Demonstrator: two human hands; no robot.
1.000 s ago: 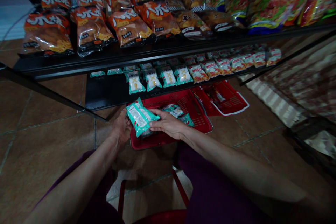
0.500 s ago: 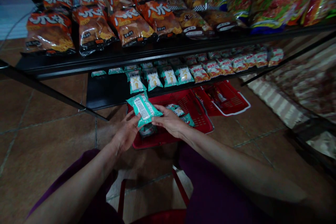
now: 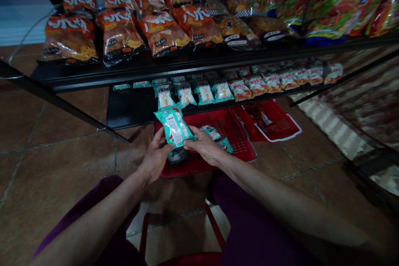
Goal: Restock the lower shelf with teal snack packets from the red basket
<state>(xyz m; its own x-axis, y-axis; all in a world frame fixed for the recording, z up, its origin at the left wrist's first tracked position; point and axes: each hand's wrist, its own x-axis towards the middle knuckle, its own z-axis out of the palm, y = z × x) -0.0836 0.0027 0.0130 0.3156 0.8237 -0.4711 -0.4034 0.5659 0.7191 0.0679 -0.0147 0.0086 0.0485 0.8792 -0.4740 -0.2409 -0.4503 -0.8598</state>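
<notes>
"Gripping it at both sides, and there's the teal packet (image 3: 175, 126), white text panel up, out in front of the lower shelf (image 3: 123, 110)!"

"How do the hands share it?"

"Left hand (image 3: 155, 156) closed on the left and lower edge, thumb near the bottom corner. Right hand (image 3: 204, 145) pinching the lower right corner between thumb and fingers. Two hands, one packet!"

"And what's below?"

"A red basket (image 3: 241, 146), with more teal packs (image 3: 226, 144) lying inside it, some to the right of the right hand, one beneath the held packet."

"Is it touching the shelf row?"

"Can't tell from here! Its top edge overlaps the leftmost front pack in that teal row (image 3: 205, 92)."

"Who's next door?"

"Red-and-white packets (image 3: 258, 86), lined up to the right on that same shelf. Up top, the orange bags (image 3: 70, 37) sit at the left, the big yellow-and-red bags (image 3: 330, 6) stand at the right, and a second basket (image 3: 282, 122) rests beside the first."
</notes>
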